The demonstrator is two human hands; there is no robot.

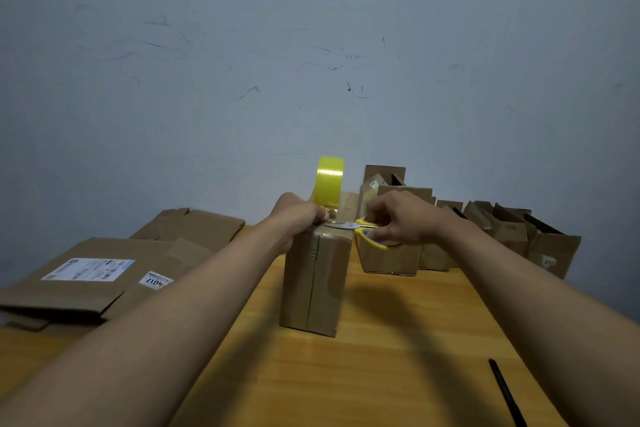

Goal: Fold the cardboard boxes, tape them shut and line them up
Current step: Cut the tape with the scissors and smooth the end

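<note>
Two bare forearms, uncovered from the lower frame edge to the wrists; no sleeve shows. Left hand (301,215) and right hand (398,218) are ungloved, without rings or watch.

left arm: stretched forward from near left, bare | left hand (302,217): fingers curled, gripping at centre | right arm: stretched from near right, bare | right hand (398,218): fingers curled through yellow handles, close beside left hand
</note>
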